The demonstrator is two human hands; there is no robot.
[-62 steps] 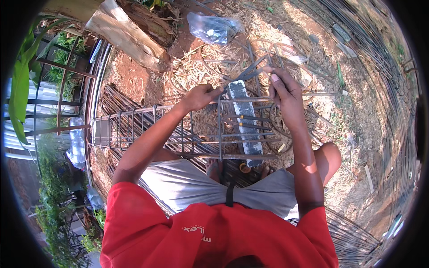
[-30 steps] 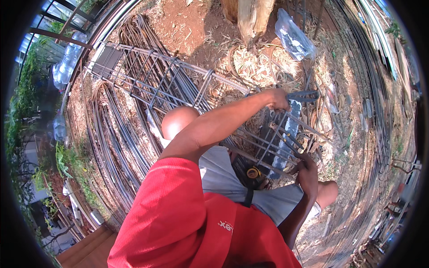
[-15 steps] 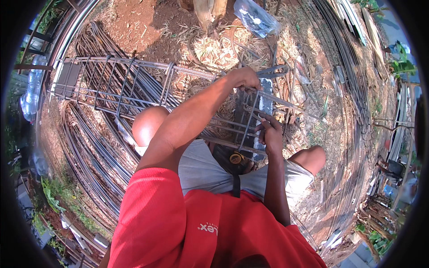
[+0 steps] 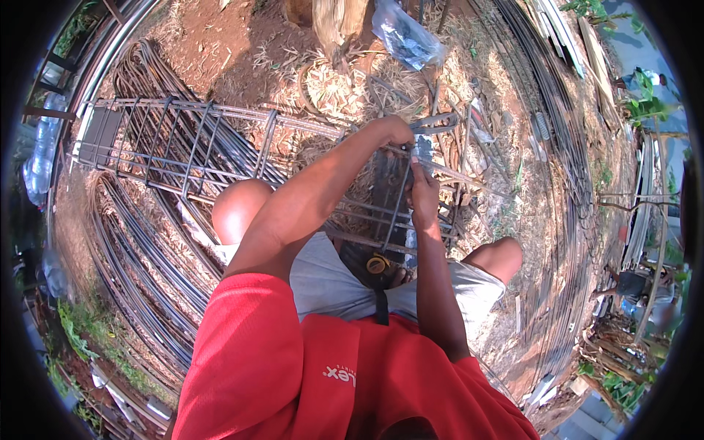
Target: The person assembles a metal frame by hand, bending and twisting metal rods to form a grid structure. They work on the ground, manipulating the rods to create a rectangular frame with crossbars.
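Observation:
A long rebar cage (image 4: 213,143) of bars tied with square stirrups reaches from the far left to in front of my knees. At its right end, my left hand (image 4: 397,131) is closed at the upper corner of the end stirrup (image 4: 394,209). Dark looped metal strips (image 4: 436,123) stick out to the right beside its fingers; whether it grips them is hidden. Just below, my right hand (image 4: 424,196) is closed beside the same stirrup, its thumb pointing up to that corner. What its fingers hold cannot be made out. Under the cage end lies a dark, white-edged block (image 4: 389,180).
Bundles of bent rebar (image 4: 147,257) lie on the left under the cage, and long thin rods (image 4: 565,110) run along the right. A clear plastic bag (image 4: 407,35) lies beyond my hands, near a stump (image 4: 336,29). A yellow-and-black round tool (image 4: 378,265) sits between my legs.
My right hand has moved up toward the stirrup's corner, and its loosely spread fingers have closed. My left hand stays at the corner. The whole view has shifted slightly.

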